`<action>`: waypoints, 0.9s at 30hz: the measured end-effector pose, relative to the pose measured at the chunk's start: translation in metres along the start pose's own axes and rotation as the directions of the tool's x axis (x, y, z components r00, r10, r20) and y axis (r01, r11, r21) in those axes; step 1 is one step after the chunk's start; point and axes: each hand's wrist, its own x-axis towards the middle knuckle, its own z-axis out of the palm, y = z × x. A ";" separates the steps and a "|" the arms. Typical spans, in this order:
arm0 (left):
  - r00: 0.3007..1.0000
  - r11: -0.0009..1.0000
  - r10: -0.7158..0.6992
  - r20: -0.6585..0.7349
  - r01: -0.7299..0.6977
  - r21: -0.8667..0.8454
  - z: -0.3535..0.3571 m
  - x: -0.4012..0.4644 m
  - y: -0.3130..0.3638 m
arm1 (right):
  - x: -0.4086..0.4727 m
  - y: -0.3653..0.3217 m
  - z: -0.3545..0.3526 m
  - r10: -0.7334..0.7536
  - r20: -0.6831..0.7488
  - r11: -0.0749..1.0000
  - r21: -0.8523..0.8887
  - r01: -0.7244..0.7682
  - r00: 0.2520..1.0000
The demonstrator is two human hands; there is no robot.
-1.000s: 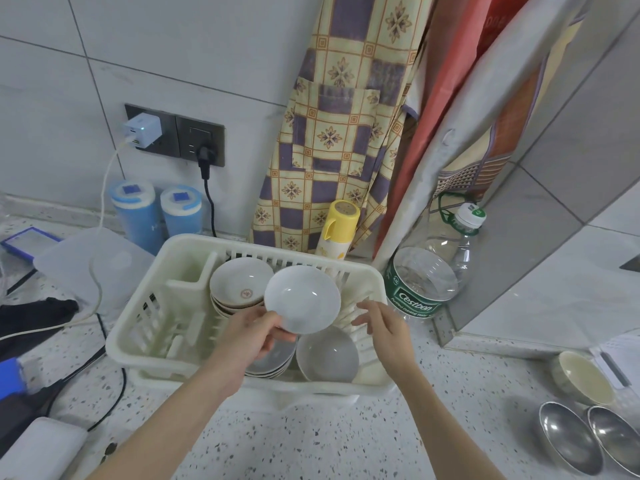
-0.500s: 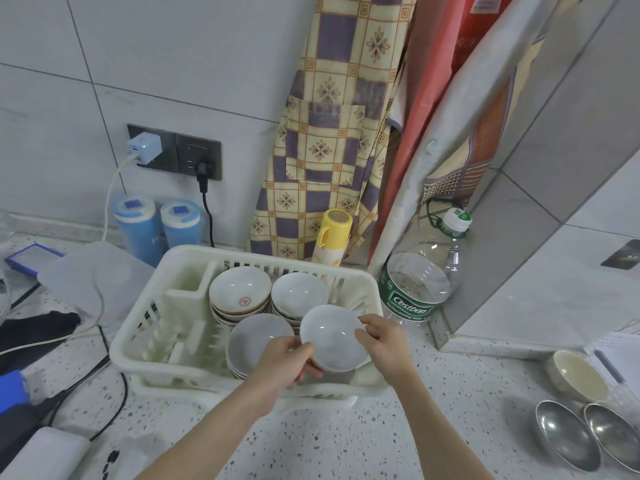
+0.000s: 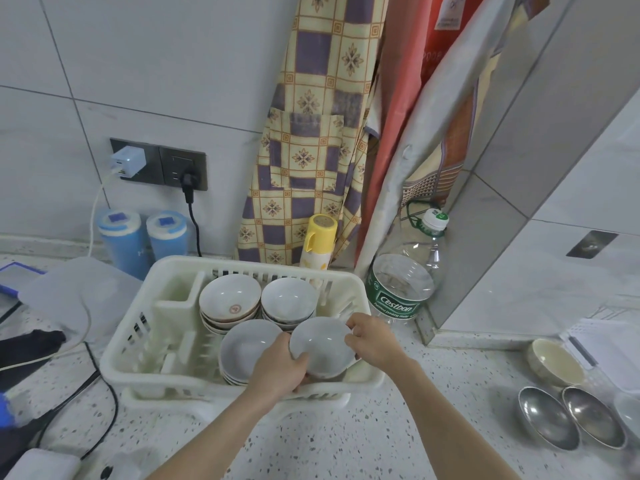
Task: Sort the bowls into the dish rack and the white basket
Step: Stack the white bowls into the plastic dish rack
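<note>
A white plastic dish rack (image 3: 128,341) stands on the speckled counter. Inside it sit stacks of bowls: one with a red mark (image 3: 229,299) at the back left, a white stack (image 3: 288,297) at the back right, a grey stack (image 3: 247,348) at the front. Both hands hold one white bowl (image 3: 320,344) low in the rack's front right corner. My left hand (image 3: 282,370) grips its near left rim; my right hand (image 3: 372,337) pinches its right rim. On the counter at the right lie a cream bowl (image 3: 554,362) and two steel bowls (image 3: 547,417).
A large water bottle (image 3: 403,285) and a yellow-capped spray can (image 3: 318,244) stand just behind the rack. Two blue canisters (image 3: 145,237), a wall socket with plugged cables (image 3: 159,168) and dark cables lie to the left. Hanging aprons fill the back corner.
The white bowl came down from above the rack's middle to its front right corner. My right hand closed onto its rim and both hands lowered it.
</note>
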 end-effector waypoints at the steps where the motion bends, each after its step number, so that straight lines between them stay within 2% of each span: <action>1: 1.000 1.000 0.002 0.002 -0.002 0.028 -0.001 0.000 0.001 | 0.001 -0.003 -0.001 0.016 0.037 0.999 -0.048 -0.014 0.999; 4: 1.000 0.993 0.025 0.005 -0.026 0.111 -0.004 0.000 0.004 | 0.002 -0.011 -0.001 0.049 0.055 0.988 -0.146 -0.040 0.997; 7: 0.997 0.993 0.056 0.044 -0.060 0.100 -0.006 -0.005 0.010 | 0.004 -0.014 -0.004 0.076 0.066 0.966 -0.252 -0.057 0.995; 11: 0.990 0.991 0.075 0.118 -0.086 0.099 -0.008 -0.008 0.015 | 0.002 -0.014 -0.010 0.128 0.119 0.960 -0.265 -0.093 0.985; 13: 0.990 0.980 0.082 0.119 -0.102 0.171 -0.008 -0.006 0.016 | 0.002 -0.016 -0.011 0.144 0.129 0.959 -0.263 -0.107 0.981; 16: 0.994 0.921 0.079 0.081 -0.104 0.375 -0.006 -0.001 0.017 | 0.003 -0.019 -0.010 0.152 0.123 0.951 -0.287 -0.112 0.981; 19: 0.996 0.886 0.048 0.076 -0.078 0.458 -0.005 0.000 0.014 | 0.005 -0.018 -0.007 0.154 0.130 0.941 -0.322 -0.105 0.980; 23: 0.994 0.890 0.042 0.099 -0.083 0.447 -0.004 -0.005 0.011 | 0.008 -0.017 -0.004 0.154 0.125 0.921 -0.378 -0.096 0.980; 27: 0.992 0.941 -0.006 0.124 -0.036 0.335 0.000 -0.007 0.004 | 0.010 -0.019 0.002 0.144 0.085 0.888 -0.450 -0.091 0.986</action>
